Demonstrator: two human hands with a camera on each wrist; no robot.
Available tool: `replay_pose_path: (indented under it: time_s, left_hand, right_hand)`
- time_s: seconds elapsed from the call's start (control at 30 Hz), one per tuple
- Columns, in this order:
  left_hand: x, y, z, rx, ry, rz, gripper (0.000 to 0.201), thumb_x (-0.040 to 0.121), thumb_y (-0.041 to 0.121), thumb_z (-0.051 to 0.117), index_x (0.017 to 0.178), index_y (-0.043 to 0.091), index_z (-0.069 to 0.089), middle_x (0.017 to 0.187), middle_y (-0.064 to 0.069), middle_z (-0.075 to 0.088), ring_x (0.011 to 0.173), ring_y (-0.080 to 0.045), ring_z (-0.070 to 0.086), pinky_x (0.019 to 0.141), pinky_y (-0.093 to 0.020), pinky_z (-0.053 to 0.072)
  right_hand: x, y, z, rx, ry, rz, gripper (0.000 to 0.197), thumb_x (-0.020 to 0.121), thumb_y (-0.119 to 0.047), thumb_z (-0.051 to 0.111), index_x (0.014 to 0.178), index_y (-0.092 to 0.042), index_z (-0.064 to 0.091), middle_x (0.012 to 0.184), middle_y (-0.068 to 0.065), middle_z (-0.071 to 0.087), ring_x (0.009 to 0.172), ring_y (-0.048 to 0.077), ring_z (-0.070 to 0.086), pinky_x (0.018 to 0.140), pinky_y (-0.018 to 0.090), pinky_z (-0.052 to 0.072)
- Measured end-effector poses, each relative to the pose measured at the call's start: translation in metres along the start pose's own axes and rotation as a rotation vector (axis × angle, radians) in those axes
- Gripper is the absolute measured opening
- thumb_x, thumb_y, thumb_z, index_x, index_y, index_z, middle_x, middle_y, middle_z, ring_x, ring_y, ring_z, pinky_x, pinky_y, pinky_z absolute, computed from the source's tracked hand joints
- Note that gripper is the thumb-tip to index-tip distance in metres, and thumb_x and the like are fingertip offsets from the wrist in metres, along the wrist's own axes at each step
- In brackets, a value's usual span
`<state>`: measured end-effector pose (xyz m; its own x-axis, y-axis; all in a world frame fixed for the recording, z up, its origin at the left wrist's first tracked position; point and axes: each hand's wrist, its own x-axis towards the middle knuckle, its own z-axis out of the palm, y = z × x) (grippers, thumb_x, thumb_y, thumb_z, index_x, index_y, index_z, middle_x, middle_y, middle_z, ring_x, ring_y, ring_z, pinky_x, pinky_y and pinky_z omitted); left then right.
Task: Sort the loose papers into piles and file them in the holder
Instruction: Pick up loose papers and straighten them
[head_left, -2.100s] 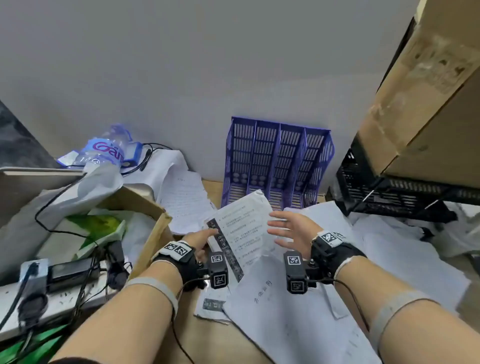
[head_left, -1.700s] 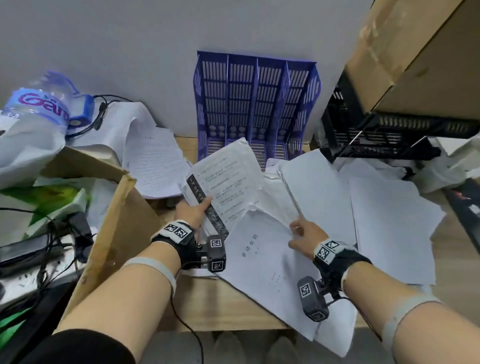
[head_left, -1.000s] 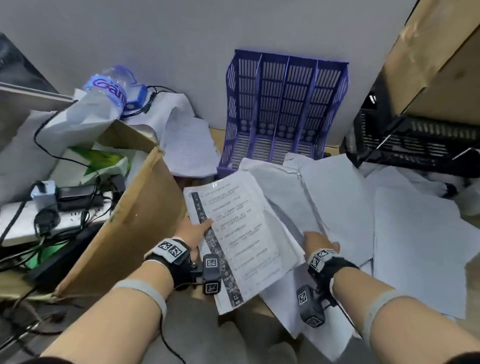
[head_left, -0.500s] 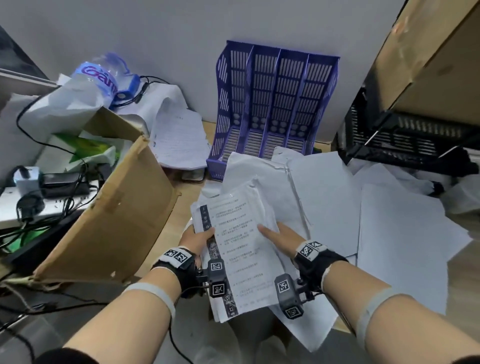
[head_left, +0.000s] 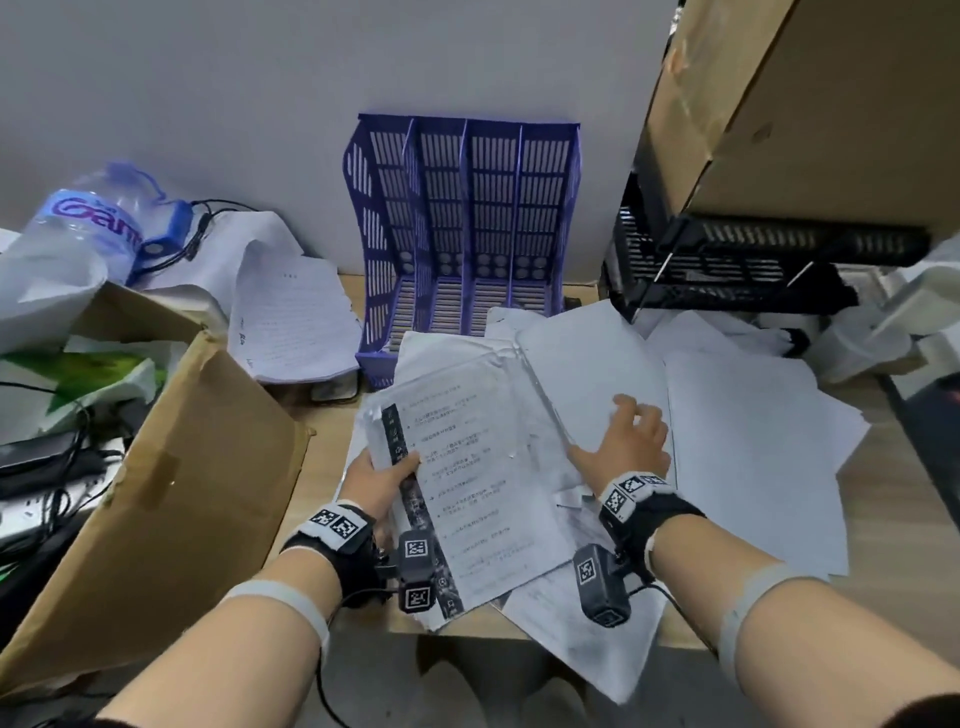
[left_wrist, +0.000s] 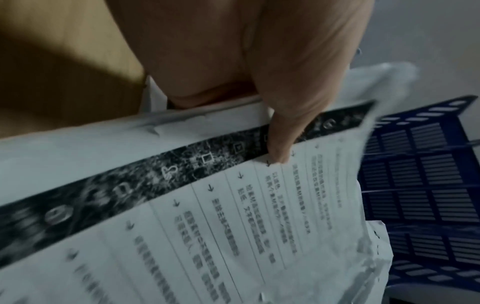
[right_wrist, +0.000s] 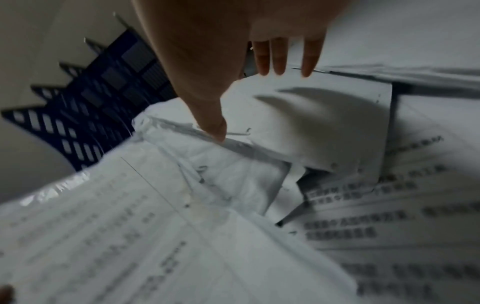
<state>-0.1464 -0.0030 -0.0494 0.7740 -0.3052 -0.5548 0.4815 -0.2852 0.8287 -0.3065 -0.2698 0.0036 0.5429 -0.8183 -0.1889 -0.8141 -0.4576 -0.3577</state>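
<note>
On the far left, well away from the fingers, a brown cardboard box (head_left: 171, 467) leans on the worktop (head_left: 327, 447), with a water bottle (head_left: 98, 223) behind it.

Next comes the left hand (head_left: 376, 480). Its fingers and thumb are curled round the left edge of a stack of printed papers (head_left: 467, 483), and the thumb presses on the dark stripe down the top page. The stack is held up off the worktop, tilted a little.

Straight past these fingers, against the wall, stands the blue holder (head_left: 467, 234). Its slots look empty, so nothing seems to be filed yet.

To the right is the right hand (head_left: 631, 441). Its fingers are spread out and loose and grip nothing. They sit over the loose papers (head_left: 748, 441) that lie all over the worktop to the right of the held stack. Whether they press the sheet under them is hard to say.

My guess is that the sorting step is in hand: one pile is being built up in the left hand. The next move should be for the right fingers to pick up one more sheet and lay it on the stack, lining up the edges so nothing slips out.

The left wrist view shows the thumb (left_wrist: 280, 144) pinching the stripe up close, with several page edges under it. The right wrist view shows fingertips (right_wrist: 278, 59) held straight above a bent sheet with a shadow under it. Only the head view shows the whole holder.
</note>
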Motion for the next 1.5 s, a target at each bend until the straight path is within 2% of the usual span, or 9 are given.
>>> replay_pose_path:
  time_s: [0.17, 0.4, 0.57, 0.7, 0.8, 1.0, 1.17, 1.33, 1.5]
  left_hand:
    - [-0.016, 0.027, -0.004, -0.064, -0.007, -0.040, 0.038, 0.078, 0.023, 0.079, 0.113, 0.012, 0.069, 0.109, -0.011, 0.075, 0.100, -0.033, 0.071, 0.093, -0.055, 0.052]
    - [-0.008, 0.048, -0.001, -0.122, -0.073, -0.103, 0.030, 0.087, 0.013, 0.070, 0.115, 0.005, 0.065, 0.110, -0.020, 0.072, 0.100, -0.039, 0.070, 0.089, -0.060, 0.053]
    - [-0.001, 0.072, 0.021, -0.031, -0.143, -0.063, 0.015, 0.088, 0.019, 0.070, 0.099, 0.010, 0.069, 0.111, -0.023, 0.071, 0.092, -0.038, 0.072, 0.089, -0.058, 0.054]
    - [-0.010, 0.098, 0.040, 0.074, -0.200, 0.016, 0.002, 0.098, 0.012, 0.056, 0.097, 0.013, 0.058, 0.093, -0.004, 0.068, 0.057, -0.008, 0.067, 0.063, -0.023, 0.054]
    - [-0.019, 0.111, 0.046, 0.017, -0.225, 0.003, 0.004, 0.098, 0.012, 0.056, 0.100, 0.010, 0.054, 0.101, -0.006, 0.067, 0.076, -0.021, 0.063, 0.080, -0.032, 0.047]
    - [-0.003, 0.099, 0.037, -0.041, -0.295, -0.101, 0.033, 0.089, 0.031, 0.067, 0.111, 0.006, 0.069, 0.100, -0.017, 0.076, 0.094, -0.038, 0.072, 0.090, -0.060, 0.053]
    - [-0.013, 0.092, 0.032, -0.025, -0.340, -0.157, 0.039, 0.087, 0.040, 0.064, 0.094, 0.002, 0.066, 0.085, -0.019, 0.071, 0.071, -0.028, 0.066, 0.074, -0.038, 0.055]
    - [-0.017, 0.085, 0.029, -0.193, -0.416, -0.269, 0.075, 0.077, 0.086, 0.031, 0.117, 0.035, 0.066, 0.118, -0.002, 0.072, 0.108, -0.024, 0.068, 0.089, -0.041, 0.055]
    - [-0.018, 0.062, 0.017, -0.139, -0.414, -0.238, 0.071, 0.077, 0.084, 0.034, 0.122, 0.038, 0.063, 0.124, 0.003, 0.069, 0.111, -0.022, 0.067, 0.094, -0.048, 0.052]
  right_hand:
    - [0.014, -0.010, 0.016, -0.124, -0.162, 0.031, 0.112, 0.073, -0.037, 0.074, 0.151, -0.028, -0.006, 0.157, 0.010, 0.004, 0.145, 0.030, 0.012, 0.101, 0.052, 0.039]
    - [0.014, -0.018, -0.024, 0.019, -0.021, 0.011, 0.050, 0.089, -0.011, 0.044, 0.136, -0.028, 0.046, 0.116, 0.014, 0.062, 0.100, 0.037, 0.060, 0.077, 0.037, 0.049]
    - [0.009, -0.034, -0.091, 0.464, 0.163, 0.005, 0.025, 0.091, -0.013, 0.047, 0.109, -0.016, 0.064, 0.096, 0.007, 0.067, 0.088, 0.031, 0.061, 0.079, 0.034, 0.050]
    - [0.001, -0.034, -0.140, 0.827, 0.213, 0.036, 0.021, 0.087, -0.009, 0.057, 0.105, -0.014, 0.066, 0.097, -0.002, 0.070, 0.087, 0.015, 0.066, 0.083, 0.032, 0.053]
    - [-0.016, -0.028, -0.148, 0.871, 0.103, 0.052, 0.017, 0.088, -0.006, 0.058, 0.098, -0.017, 0.067, 0.090, -0.006, 0.069, 0.086, 0.014, 0.065, 0.073, 0.026, 0.050]
    - [-0.034, -0.024, -0.083, 0.492, -0.319, 0.107, 0.029, 0.088, -0.020, 0.062, 0.116, -0.016, 0.066, 0.113, 0.005, 0.068, 0.104, 0.026, 0.064, 0.088, 0.032, 0.049]
    - [-0.038, -0.049, -0.038, 0.512, -0.355, 0.086, 0.029, 0.093, -0.021, 0.054, 0.120, -0.016, 0.064, 0.114, 0.002, 0.065, 0.101, 0.020, 0.058, 0.091, 0.026, 0.043]
    - [-0.027, -0.065, 0.000, 0.484, -0.309, 0.166, 0.033, 0.096, -0.019, 0.045, 0.122, -0.008, 0.062, 0.121, 0.017, 0.064, 0.109, 0.032, 0.059, 0.088, 0.027, 0.043]
    - [-0.014, -0.053, 0.032, 0.361, -0.354, 0.346, 0.040, 0.094, -0.023, 0.038, 0.127, -0.016, 0.059, 0.124, 0.019, 0.060, 0.113, 0.035, 0.055, 0.101, 0.042, 0.044]
